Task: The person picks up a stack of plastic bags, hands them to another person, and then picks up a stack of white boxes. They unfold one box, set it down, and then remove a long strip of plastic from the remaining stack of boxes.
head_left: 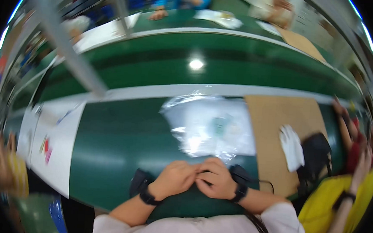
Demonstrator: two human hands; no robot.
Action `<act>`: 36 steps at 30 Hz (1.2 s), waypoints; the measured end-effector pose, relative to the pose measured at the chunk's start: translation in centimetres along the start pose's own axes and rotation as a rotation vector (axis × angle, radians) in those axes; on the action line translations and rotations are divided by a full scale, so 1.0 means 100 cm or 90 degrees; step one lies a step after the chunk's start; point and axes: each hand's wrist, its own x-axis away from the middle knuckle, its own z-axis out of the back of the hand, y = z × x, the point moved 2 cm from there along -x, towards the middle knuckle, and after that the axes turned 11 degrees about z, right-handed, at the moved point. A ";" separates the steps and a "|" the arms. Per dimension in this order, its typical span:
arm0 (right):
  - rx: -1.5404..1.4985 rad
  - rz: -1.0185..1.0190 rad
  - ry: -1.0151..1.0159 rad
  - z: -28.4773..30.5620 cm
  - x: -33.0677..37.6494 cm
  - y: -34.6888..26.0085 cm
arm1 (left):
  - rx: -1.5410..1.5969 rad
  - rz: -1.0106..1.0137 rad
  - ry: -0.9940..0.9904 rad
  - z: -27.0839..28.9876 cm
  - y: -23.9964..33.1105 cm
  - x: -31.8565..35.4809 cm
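Close together at the table's near edge, my left hand (176, 178) and my right hand (217, 178) meet at the fingertips. Both are closed in a pinch; anything between the fingers is too small or hidden to make out. Each wrist wears a black band with a dark device beside it. Just beyond my hands, a clear plastic bag (194, 132) lies flat on the green tabletop (116, 142), shiny and crumpled at its edges. A pale green mark shows near its middle.
To the right, a brown cardboard sheet (276, 111) carries a white glove (291, 148) and a black bag (314, 156). On the left lies a white sheet (60, 151) with small pink and red pieces. A grey post (71, 49) rises at the back left. Other people sit around the tables.
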 end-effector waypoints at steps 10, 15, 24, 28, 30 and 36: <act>-0.029 -0.023 0.035 0.009 0.005 -0.004 | -0.023 -0.016 -0.009 -0.004 0.011 -0.010; -0.036 -0.007 0.020 -0.002 0.001 -0.005 | 0.011 -0.007 -0.002 0.003 0.009 -0.001; -0.008 -0.045 -0.028 0.001 -0.002 -0.012 | -0.013 -0.031 0.035 -0.003 -0.002 0.005; -0.026 -0.066 -0.039 -0.004 0.000 -0.009 | -0.025 -0.033 0.004 -0.005 -0.004 0.012; -0.022 -0.067 -0.032 -0.003 -0.001 -0.008 | -0.024 -0.037 0.010 -0.002 -0.002 0.009; -0.021 -0.079 -0.016 -0.001 -0.005 -0.009 | -0.031 -0.048 0.024 -0.003 -0.002 0.007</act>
